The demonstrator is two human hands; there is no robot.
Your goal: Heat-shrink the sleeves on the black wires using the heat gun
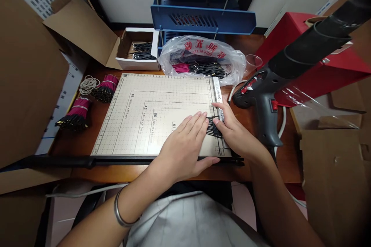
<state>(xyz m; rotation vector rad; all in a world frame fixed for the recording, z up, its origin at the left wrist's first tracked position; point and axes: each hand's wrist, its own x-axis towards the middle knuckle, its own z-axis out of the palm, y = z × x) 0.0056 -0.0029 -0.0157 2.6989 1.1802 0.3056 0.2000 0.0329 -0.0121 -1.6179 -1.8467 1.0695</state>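
Wires lie at the paper cutter ruler, seemingly kept even by left hand, fingers flat, and right hand, fingers parted.

The strands are black, the cutting board cream with dark gridlines, the rack blue.

The wooden table before me carried the paper cutter, flat, near its front edge. Left of the cutter I noted a nearer pink-and-black bundle, a farther bundle and a pale coil. Behind stood an open white box beside a clear plastic bag.
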